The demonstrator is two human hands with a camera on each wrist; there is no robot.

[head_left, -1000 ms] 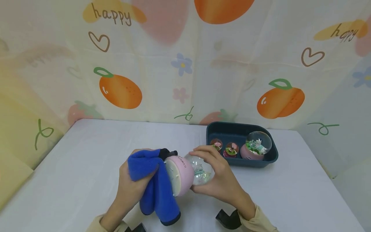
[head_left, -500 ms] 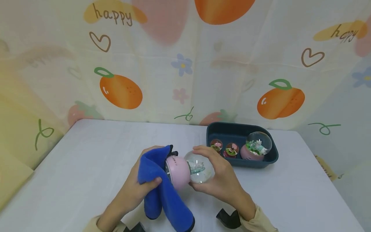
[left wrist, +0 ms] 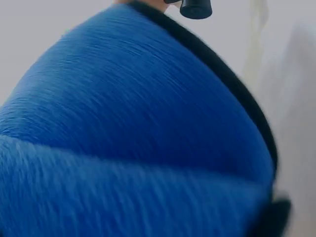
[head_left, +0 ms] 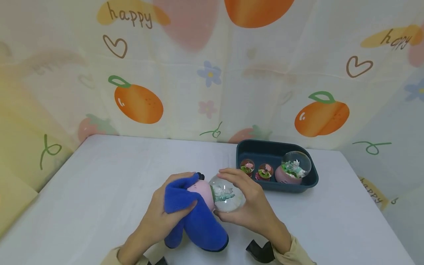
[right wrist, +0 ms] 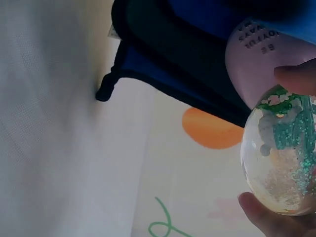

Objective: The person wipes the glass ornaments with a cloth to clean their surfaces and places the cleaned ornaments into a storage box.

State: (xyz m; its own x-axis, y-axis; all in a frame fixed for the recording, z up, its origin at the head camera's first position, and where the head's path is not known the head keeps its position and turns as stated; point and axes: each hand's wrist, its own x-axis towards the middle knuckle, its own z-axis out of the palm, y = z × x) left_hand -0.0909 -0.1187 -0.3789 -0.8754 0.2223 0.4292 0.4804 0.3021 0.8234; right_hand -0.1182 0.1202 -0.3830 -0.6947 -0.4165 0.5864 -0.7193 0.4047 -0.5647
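Note:
A snow globe (head_left: pixel 226 194) with a pink base lies on its side between the hands, above the table. My right hand (head_left: pixel 250 198) grips its clear glass ball, thumb below and fingers above. In my left hand (head_left: pixel 159 211) is a blue cloth (head_left: pixel 203 226) with black edging, pressed round the pink base. The cloth's loose ends hang below the hand. Lettering shows on the pink base (right wrist: pixel 256 54) in the right wrist view. The blue cloth (left wrist: pixel 148 98) fills most of the left wrist view, hiding the left fingers there.
A dark blue tray (head_left: pixel 258 145) stands at the back right of the white table (head_left: pixel 132 158). It holds a larger snow globe (head_left: pixel 293 167) with a pink base and two small globes (head_left: pixel 264 172). A patterned curtain (head_left: pixel 185 92) hangs behind the table.
The left hand has moved right with the cloth, which now covers the base's underside and much of its side. The right hand keeps its grip on the glass ball.

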